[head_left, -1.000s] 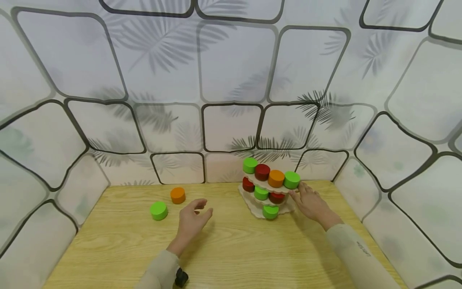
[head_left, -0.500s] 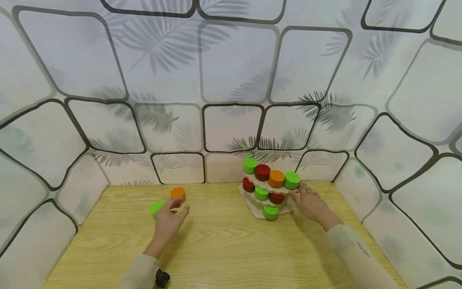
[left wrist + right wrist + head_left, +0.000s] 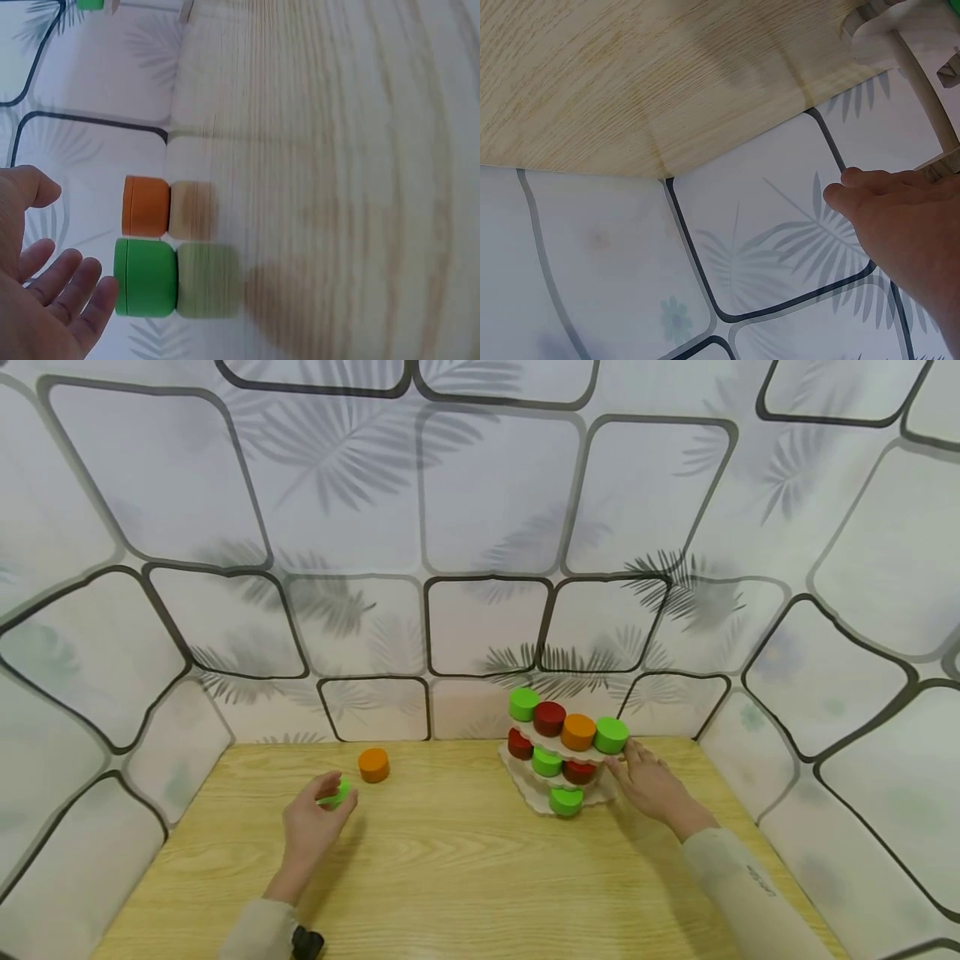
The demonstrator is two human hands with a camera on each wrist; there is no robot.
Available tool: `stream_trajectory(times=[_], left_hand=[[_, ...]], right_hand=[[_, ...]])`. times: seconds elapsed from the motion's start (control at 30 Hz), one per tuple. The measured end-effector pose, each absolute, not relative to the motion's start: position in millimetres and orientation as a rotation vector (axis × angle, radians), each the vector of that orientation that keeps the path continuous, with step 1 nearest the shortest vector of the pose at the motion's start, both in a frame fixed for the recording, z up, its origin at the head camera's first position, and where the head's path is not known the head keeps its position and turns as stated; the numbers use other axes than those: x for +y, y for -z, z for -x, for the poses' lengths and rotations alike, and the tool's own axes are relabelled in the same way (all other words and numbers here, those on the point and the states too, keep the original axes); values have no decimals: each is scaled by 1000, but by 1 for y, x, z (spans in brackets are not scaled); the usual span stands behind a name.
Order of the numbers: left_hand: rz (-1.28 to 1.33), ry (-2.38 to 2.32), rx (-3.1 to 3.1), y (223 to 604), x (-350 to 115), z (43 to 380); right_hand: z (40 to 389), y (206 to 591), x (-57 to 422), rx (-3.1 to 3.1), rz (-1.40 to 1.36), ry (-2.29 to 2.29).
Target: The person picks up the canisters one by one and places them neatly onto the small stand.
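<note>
In the head view my left hand (image 3: 313, 820) is around a green round block (image 3: 339, 793) on the table, thumb and fingers parted. The left wrist view shows the fingers right beside this green block (image 3: 146, 277), the thumb well away from it. Behind it sits an orange round block (image 3: 373, 765). My right hand (image 3: 654, 785) rests its extended fingers at the right edge of a tiered stand's top tier (image 3: 558, 745). Green, dark red and orange round blocks stand on its tiers. In the right wrist view, the right hand (image 3: 900, 225) meets the stand's wooden edge.
The wood-grain table (image 3: 465, 860) ends against a patterned backdrop (image 3: 487, 627), which also rises on both sides. The stand is at the back right, close to the backdrop. A small black device (image 3: 306, 942) is on the left wrist.
My left hand has moved left across the table, from between the blocks and the stand to the green block. The right hand stays at the stand.
</note>
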State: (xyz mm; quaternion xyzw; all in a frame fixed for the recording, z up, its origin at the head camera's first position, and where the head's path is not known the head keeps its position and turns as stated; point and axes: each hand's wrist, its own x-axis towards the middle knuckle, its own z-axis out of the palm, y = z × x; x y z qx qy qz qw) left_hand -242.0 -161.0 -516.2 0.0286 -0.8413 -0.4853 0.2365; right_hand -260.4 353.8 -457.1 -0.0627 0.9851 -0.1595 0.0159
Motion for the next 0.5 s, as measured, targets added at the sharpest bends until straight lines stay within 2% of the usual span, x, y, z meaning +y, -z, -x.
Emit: stream_trajectory(times=[0.5], left_hand=[[-86,1213,-2449,520,-187,245]], right_hand=[[258,457,353,3054,187,494]])
